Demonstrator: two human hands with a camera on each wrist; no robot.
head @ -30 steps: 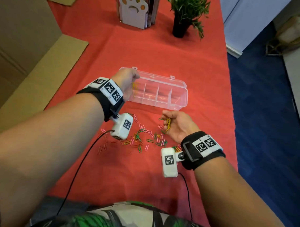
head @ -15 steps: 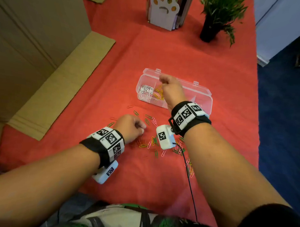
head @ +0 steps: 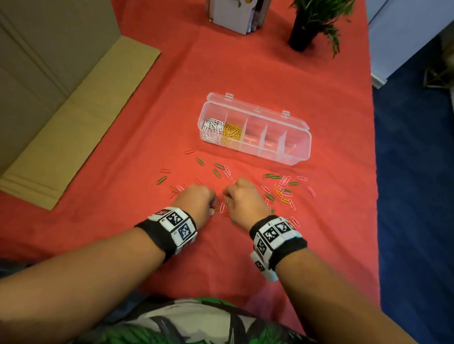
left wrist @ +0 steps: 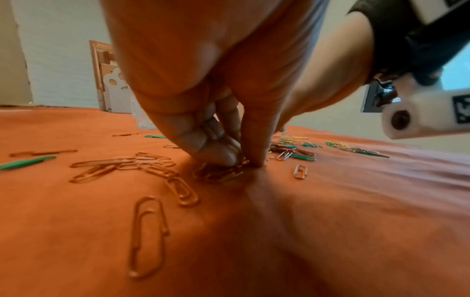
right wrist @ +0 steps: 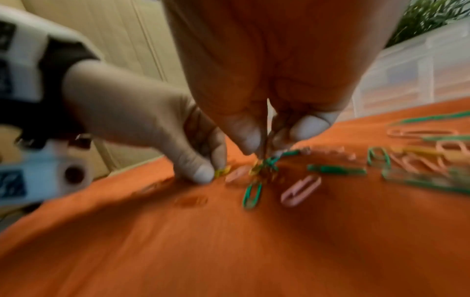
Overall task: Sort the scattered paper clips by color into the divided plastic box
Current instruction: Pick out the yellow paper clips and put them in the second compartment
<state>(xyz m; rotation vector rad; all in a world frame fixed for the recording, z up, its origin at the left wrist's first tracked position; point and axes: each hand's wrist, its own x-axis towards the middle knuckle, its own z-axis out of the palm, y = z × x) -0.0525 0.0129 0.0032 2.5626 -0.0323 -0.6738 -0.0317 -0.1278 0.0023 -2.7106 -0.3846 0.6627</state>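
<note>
A clear divided box [head: 296, 146] lies open on the red cloth, with white clips [head: 212, 125] in its leftmost compartment and yellow clips [head: 232, 132] in the one beside it. Green, pink, yellow and red paper clips [head: 279, 189] lie scattered in front of it. My left hand [head: 212, 206] is down on the cloth, its thumb and fingers [left wrist: 223, 154] pinching a yellow clip [right wrist: 221, 171]. Close beside it, my right hand [head: 226, 197] pinches a small tangle of yellow and green clips [right wrist: 264, 166] between thumb and fingertips [right wrist: 248, 138]. The right wrist view is blurred.
Flattened cardboard [head: 76, 120] covers the table's left side. A paw-print holder [head: 234, 10] and a potted plant [head: 308, 23] stand at the back. The table ends at the right above a blue floor [head: 413, 178]. Red clips [left wrist: 147, 235] lie near my left wrist.
My right hand has come back from the box's yellow compartment to the pile and pinches clips there. My left hand, at the box a second ago, stays down on the pile.
</note>
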